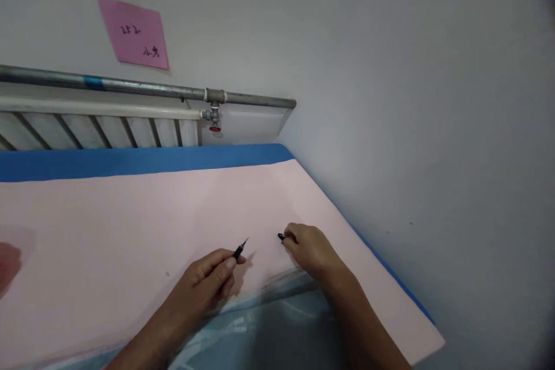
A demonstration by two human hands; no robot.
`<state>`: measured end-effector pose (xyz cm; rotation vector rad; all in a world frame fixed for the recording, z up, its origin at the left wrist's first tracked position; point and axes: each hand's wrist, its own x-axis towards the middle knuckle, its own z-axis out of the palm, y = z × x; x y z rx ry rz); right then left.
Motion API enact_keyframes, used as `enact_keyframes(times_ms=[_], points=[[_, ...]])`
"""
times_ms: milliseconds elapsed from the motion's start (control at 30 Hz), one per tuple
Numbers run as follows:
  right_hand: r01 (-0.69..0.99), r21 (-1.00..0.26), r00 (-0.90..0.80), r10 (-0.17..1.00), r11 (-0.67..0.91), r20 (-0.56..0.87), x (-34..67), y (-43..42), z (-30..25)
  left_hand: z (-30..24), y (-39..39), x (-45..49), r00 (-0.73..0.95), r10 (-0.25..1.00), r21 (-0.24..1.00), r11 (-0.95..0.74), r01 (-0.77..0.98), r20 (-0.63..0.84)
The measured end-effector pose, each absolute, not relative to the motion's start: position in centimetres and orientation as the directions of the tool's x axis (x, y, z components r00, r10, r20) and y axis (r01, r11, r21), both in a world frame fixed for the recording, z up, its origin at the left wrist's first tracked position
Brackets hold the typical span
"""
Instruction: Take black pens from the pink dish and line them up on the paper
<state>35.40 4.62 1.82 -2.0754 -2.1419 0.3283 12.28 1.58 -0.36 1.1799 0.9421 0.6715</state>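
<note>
My left hand (207,281) rests on a pale pink sheet (130,225) and pinches a thin black pen (240,250), its fine tip pointing up and to the right. A little to the right, my right hand (309,247) lies knuckles up on the sheet with its fingers curled round a small black piece (281,237), probably the pen's cap; only its end shows. The two hands are apart by about a hand's width.
The pink sheet covers a blue-edged table (143,161) set in a corner of grey walls. A radiator (95,127) and a metal pipe with a red valve (214,127) run behind it. A pink note (134,32) hangs on the wall. Clear plastic (260,324) lies at the near edge.
</note>
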Motion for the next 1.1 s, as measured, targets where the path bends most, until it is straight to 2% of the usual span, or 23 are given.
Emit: enact_keyframes(times_ms=[67,167,367,467,533,600,667,700,733,800,867,1100], points=[[0.991,-0.124,-0.056,0.996,0.047,-0.068,35.0,4.6,1.2,-0.3,1.6,12.3,0.466,0.844,0.961,0.274,0.050,-0.265],[0.997,-0.026,-0.078,0.993,0.076,-0.090,34.5,4.4,0.6,-0.3,1.6,12.3,0.461,0.843,0.958,0.278,0.064,-0.275],[0.985,0.037,-0.168,0.985,0.170,-0.047,34.0,3.7,-1.1,-0.2,1.5,12.4,0.462,0.847,0.963,0.261,0.070,-0.264],[0.981,0.011,-0.193,0.980,0.193,-0.045,33.6,3.6,-1.2,-0.1,1.4,12.5,0.480,0.844,0.967,0.250,0.046,-0.241],[0.977,-0.093,-0.194,0.981,0.191,-0.020,33.2,3.6,-0.7,0.1,1.4,12.6,0.498,0.837,0.970,0.243,0.032,-0.226],[0.917,-0.361,-0.180,0.984,0.167,-0.002,32.8,3.7,0.1,0.3,1.4,12.7,0.512,0.830,0.972,0.231,0.045,-0.220],[0.685,-0.720,-0.186,0.982,0.107,-0.031,32.3,3.6,0.9,0.4,1.4,12.6,0.525,0.824,0.976,0.208,0.071,-0.214],[0.511,-0.857,-0.204,0.978,0.068,-0.044,32.1,3.5,1.2,0.4,1.4,12.5,0.532,0.820,0.977,0.195,0.084,-0.210],[0.339,-0.940,-0.226,0.973,0.034,-0.046,31.9,3.4,1.4,0.3,1.4,12.4,0.541,0.815,0.978,0.184,0.096,-0.207],[0.100,-0.995,-0.253,0.967,0.008,-0.017,31.6,3.1,1.7,0.2,1.5,12.3,0.557,0.804,0.978,0.173,0.114,-0.207],[0.016,-1.000,-0.262,0.965,0.027,0.022,31.4,2.9,1.9,0.0,1.5,12.2,0.560,0.797,0.975,0.181,0.132,-0.224],[0.121,-0.992,-0.313,0.950,0.025,-0.015,31.2,2.7,2.5,0.3,1.4,12.3,0.558,0.790,0.965,0.177,0.191,-0.255]])
